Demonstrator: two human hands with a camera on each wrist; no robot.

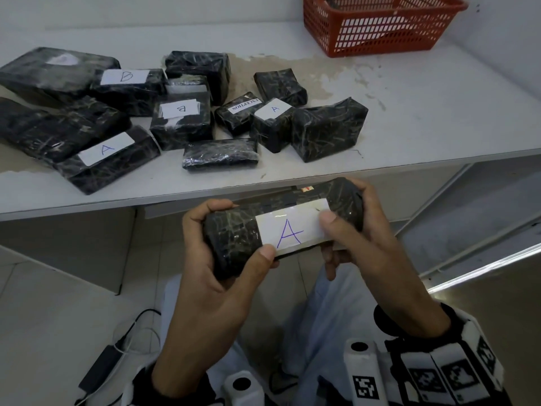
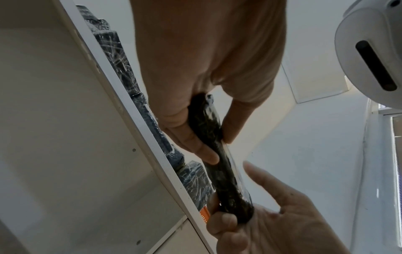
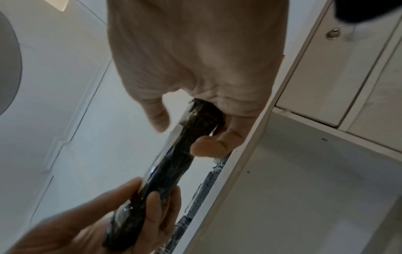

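I hold a flat black plastic-wrapped parcel (image 1: 234,232) in both hands, just in front of the table edge. Its white label (image 1: 292,228) reads "A" and faces up. My left hand (image 1: 222,253) grips the parcel's left end, thumb on the label's lower corner. My right hand (image 1: 348,227) grips the right end, thumb pressing the label's right edge. In the left wrist view the parcel (image 2: 219,154) shows edge-on between the left hand (image 2: 204,137) and the right hand (image 2: 250,211). The right wrist view shows the same parcel (image 3: 174,163) pinched in the right hand (image 3: 187,132).
Several black wrapped parcels (image 1: 181,118) lie on the white table (image 1: 424,112), some labelled "A", "B" or "EXCEPTION". A red plastic basket (image 1: 380,27) stands at the back right. A charger and cable (image 1: 102,367) lie on the floor at lower left.
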